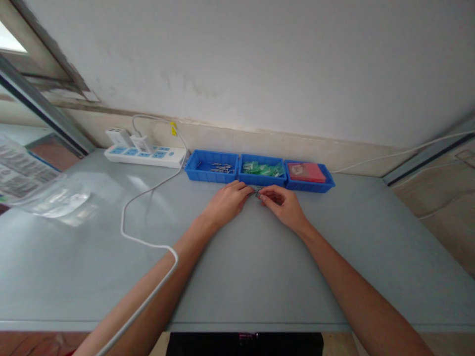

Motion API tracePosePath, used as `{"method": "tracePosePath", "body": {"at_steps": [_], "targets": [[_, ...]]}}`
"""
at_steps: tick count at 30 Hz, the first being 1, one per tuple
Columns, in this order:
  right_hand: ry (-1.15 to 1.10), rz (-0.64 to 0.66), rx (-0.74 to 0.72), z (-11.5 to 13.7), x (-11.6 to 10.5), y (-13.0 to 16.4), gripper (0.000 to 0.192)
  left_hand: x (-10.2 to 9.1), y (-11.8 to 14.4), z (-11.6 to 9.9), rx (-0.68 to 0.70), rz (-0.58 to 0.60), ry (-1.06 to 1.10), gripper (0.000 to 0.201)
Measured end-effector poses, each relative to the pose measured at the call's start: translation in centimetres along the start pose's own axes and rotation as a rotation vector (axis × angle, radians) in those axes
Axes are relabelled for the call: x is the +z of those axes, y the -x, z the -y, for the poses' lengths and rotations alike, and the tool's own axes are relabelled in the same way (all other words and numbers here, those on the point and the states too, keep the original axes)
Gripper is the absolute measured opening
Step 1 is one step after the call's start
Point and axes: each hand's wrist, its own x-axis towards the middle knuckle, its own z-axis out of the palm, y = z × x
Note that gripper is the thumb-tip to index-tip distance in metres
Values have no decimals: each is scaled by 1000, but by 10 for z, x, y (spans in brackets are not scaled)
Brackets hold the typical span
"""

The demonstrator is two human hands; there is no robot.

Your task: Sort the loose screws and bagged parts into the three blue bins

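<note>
My left hand (230,200) rests on the table just in front of the blue bins, its fingers bent together. My right hand (285,206) faces it, thumb and forefinger pinched. Small grey metallic pieces (258,192) show between the fingertips of both hands, too small to name. What the left fingers hold is hidden. Directly behind the hands is a blue bin (261,179) of green plastic packets (262,169). To its left, another blue bin (210,174) contains thin metal pieces (221,168) like screws or pins. The right-hand blue bin (309,187) holds red packets (307,172).
A white power strip (144,157) with plugged-in adapters lies at the back left. Its white cable (124,222) winds forward across the table (256,277) and passes over my left forearm. Clear plastic packaging (48,193) lies at the left. The wall (260,74) stands behind the bins.
</note>
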Motion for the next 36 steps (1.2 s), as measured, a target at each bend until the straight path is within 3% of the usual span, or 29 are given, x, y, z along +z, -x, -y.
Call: {"method": "tracePosePath", "body": {"at_steps": [7, 11, 14, 18, 21, 27, 36], "targets": [[-15, -4, 11, -2, 0, 0, 21, 1, 1, 2, 14, -148, 23, 28], [-27, -10, 16, -1, 1, 0, 20, 1, -1, -2, 3, -256, 177, 25], [-83, -19, 33, -1, -1, -1, 22, -4, -4, -8, -105, -319, 462, 21], [-177, -45, 71, 3, -5, -2, 33, -13, -7, -13, -258, -235, 983, 32], [-232, -28, 74, 8, -7, -1, 42, -18, -7, -12, -304, -179, 1178, 41], [-239, -26, 40, 12, -2, 1, 30, -23, -6, -13, -278, -139, 1154, 36], [-234, -43, 79, 10, -7, -2, 34, -22, -5, -12, -264, -115, 1060, 30]]}}
